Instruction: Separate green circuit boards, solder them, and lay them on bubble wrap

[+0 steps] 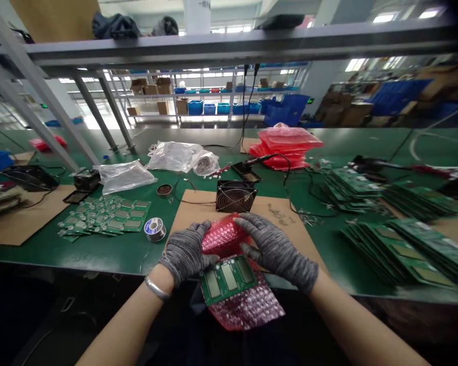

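Both my hands wear grey knit gloves and work at the table's front edge. A green circuit board [229,278] with pale rectangular panels lies tilted on a sheet of red bubble wrap [248,307]. The wrap's upper part is folded up behind the board. My left hand [189,250] grips the wrap's left side, with its thumb at the board's top left corner. Across from it, my right hand [277,248] curls its fingers over the top right of the folded wrap, its thumb lower down. The wrap hides part of the fingertips on both sides.
A small black fan [235,196] stands on cardboard [286,216] just behind my hands. Solder wire [154,230] and circuit boards [110,216] lie left. Stacked boards [400,251] fill the right. Red bubble bags [284,145] are piled behind. A metal shelf beam [221,48] crosses above.
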A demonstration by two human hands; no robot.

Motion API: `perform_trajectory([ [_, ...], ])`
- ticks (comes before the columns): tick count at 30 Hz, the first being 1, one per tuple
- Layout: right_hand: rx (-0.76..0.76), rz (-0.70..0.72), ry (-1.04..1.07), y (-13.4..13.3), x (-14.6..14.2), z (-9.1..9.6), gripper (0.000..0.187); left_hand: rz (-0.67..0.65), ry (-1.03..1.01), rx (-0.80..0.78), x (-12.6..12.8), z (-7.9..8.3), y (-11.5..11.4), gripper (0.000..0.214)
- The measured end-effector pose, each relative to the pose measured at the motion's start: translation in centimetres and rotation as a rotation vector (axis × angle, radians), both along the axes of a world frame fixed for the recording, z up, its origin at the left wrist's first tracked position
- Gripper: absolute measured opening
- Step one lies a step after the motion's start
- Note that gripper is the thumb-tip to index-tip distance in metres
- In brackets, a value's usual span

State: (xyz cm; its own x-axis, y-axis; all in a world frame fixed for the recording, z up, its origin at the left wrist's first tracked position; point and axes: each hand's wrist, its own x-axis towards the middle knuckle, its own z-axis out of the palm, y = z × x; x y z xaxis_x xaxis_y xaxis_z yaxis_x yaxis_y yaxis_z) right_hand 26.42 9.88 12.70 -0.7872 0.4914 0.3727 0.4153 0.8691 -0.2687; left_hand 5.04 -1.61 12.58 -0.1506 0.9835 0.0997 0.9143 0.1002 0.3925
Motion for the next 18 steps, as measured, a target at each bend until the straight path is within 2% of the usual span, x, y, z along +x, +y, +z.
perform_trajectory([
  [2, -0.107, -0.228, 0.014, -1.3, 1.7, -1.2, 0.038, 0.046, 0.005, -0.008, -0.1, -0.6, 0.1, 0.086],
  [4, -0.252, -0.431, -0.045, -2.7, 3.4, -2.7, 0.037, 0.102, 0.006, -0.006, -0.3, -1.1, -0.1, 0.084],
  [6, -0.363, -0.523, -0.065, -4.3, 4.8, -4.5, 0.04, 0.162, 0.003, -0.006, -0.3, -1.5, -0.3, 0.082],
  [10, -0.424, -0.566, 0.057, -7.2, 6.3, -7.6, 0.042, 0.274, -0.011, -0.005, 0.1, -1.4, -0.8, 0.078],
  [13, -0.573, -0.55, 0.276, -8.2, 6.5, -8.8, 0.036, 0.368, -0.089, -0.032, 0.3, -1.1, -1.4, 0.077],
  [16, -0.776, -0.547, 0.552, -7.2, 7.1, -8.9, 0.04, 0.45, -0.2, -0.066, 0.0, -1.4, -2.7, 0.079],
  [18, -0.825, -0.569, 0.638, -5.3, 8.0, -8.5, 0.047, 0.447, -0.276, -0.089, -0.4, -1.7, -4.0, 0.077],
])
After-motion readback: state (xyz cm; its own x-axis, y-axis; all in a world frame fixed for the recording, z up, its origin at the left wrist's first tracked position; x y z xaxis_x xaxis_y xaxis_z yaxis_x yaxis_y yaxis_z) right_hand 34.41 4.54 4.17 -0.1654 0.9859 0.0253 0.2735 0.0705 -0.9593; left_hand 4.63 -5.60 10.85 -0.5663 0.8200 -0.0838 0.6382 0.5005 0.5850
